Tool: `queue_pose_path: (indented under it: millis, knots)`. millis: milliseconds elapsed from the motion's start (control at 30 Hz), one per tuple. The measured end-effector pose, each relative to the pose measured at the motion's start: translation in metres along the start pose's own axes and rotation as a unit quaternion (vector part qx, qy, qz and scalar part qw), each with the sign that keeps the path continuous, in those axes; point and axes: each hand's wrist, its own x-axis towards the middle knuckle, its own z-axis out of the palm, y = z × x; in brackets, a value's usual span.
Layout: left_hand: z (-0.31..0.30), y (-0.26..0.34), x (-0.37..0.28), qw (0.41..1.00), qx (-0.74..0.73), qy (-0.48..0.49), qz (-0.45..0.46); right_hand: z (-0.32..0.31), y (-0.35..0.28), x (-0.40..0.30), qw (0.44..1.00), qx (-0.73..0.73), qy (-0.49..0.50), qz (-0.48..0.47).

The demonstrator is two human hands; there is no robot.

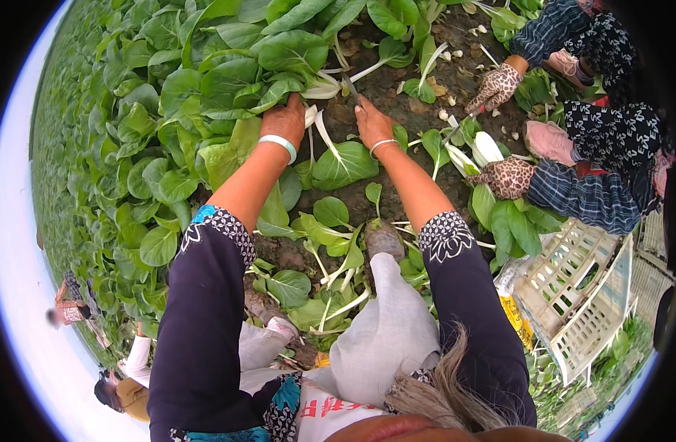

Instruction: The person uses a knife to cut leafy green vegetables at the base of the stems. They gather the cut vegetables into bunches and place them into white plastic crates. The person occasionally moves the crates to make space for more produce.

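Note:
My left hand (284, 122) grips the lower stalks of a leafy bok choy plant (321, 88) at the edge of the standing crop; its fingers are partly hidden by leaves. My right hand (373, 122) is closed around the handle of a knife, whose blade (349, 84) points up and left to the white base of that plant. Between my hands, a loose bok choy leaf (344, 164) with a white stalk lies on the soil. More cut leaves (329, 232) lie about my shoes, below my hands.
At the right, a co-worker's gloved hand (497, 87) holds a knife by another bok choy (486, 148), and their other gloved hand (503, 178) holds that plant. A plastic crate (570, 276) stands at lower right. Dense crop (133, 182) fills the left; other people are farther off at lower left.

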Motion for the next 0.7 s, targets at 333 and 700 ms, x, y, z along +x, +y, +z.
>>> queue_pose_path:
  millis: [333, 700]
  knots:
    - [0.007, 0.003, -0.008, 1.0, -0.018, 0.023, 0.013, 0.002, -0.011, 0.014, 0.994, -0.089, -0.052, 0.026]
    - [-0.022, 0.017, -0.078, 0.978, -0.209, 0.017, -0.011, -0.024, 0.006, -0.061, 0.877, 0.424, -0.105, 0.199]
